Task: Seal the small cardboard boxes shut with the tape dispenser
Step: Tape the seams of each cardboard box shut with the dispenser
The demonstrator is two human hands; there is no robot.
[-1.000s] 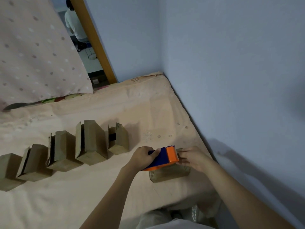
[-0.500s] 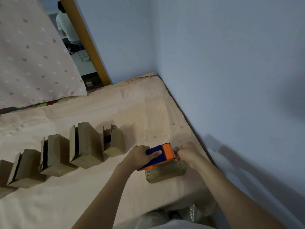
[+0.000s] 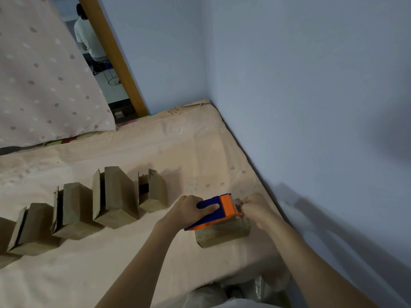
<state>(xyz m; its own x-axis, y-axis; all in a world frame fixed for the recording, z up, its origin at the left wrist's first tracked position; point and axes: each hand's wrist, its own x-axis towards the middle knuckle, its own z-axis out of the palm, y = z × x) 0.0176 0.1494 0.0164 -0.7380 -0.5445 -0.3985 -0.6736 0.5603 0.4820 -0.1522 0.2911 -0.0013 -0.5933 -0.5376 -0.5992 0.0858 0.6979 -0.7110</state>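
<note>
Left hand [image 3: 189,211] wrapped round blue-and-orange plastic tape dispenser [image 3: 216,211], set on top of flat brown cardboard box [image 3: 223,232] near bed's right edge, beside wall [image 3: 311,107]. Right hand [image 3: 255,210] curled at dispenser's orange end, fingertips pinched together there; whether on tape cannot be told. Four more cardboard boxes [image 3: 117,196] in row to left, flaps ajar, corrugated edges visible. Bed [image 3: 155,152] covered in peach sheet, faint floral print. No legible labels.
</note>
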